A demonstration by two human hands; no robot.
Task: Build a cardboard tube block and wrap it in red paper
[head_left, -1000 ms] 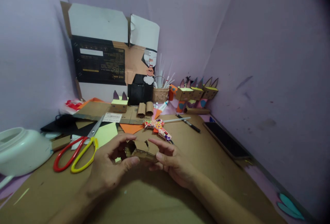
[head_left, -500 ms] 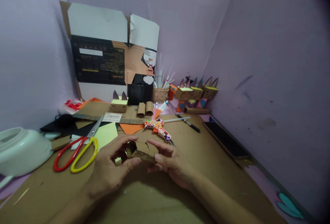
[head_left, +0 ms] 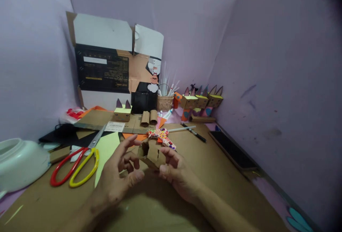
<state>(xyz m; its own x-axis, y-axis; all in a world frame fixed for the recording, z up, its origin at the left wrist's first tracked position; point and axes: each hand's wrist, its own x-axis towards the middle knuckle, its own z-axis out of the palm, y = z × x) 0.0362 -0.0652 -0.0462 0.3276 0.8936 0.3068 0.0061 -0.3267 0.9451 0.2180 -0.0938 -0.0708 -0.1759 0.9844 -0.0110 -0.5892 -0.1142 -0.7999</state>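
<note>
A small folded cardboard tube (head_left: 151, 154) with an open end on its left is pinched between the thumb and fingers of my right hand (head_left: 177, 171). My left hand (head_left: 117, 175) is beside the tube's open end, its thumb and fingers apart and curved. Just beyond the hands lies a flower-patterned glue gun (head_left: 159, 135) with a glue stick (head_left: 181, 128) poking out of its back. To the left, scissors (head_left: 85, 161) with one red and one yellow handle rest half open by a pale green paper sheet (head_left: 108, 153).
A white pot (head_left: 21, 164) stands at far left. Behind are a cardboard head with purple ears (head_left: 123, 111), two short cardboard tubes (head_left: 149, 117), a basket of markers (head_left: 165, 102) and several eared cardboard figures (head_left: 189, 102). A black marker (head_left: 193, 132) and a phone (head_left: 232, 150) lie right.
My left hand has come away from the cardboard tube and its fingers have spread. The tube is now tilted, held by my right hand. The camera view has tipped upward slightly.
</note>
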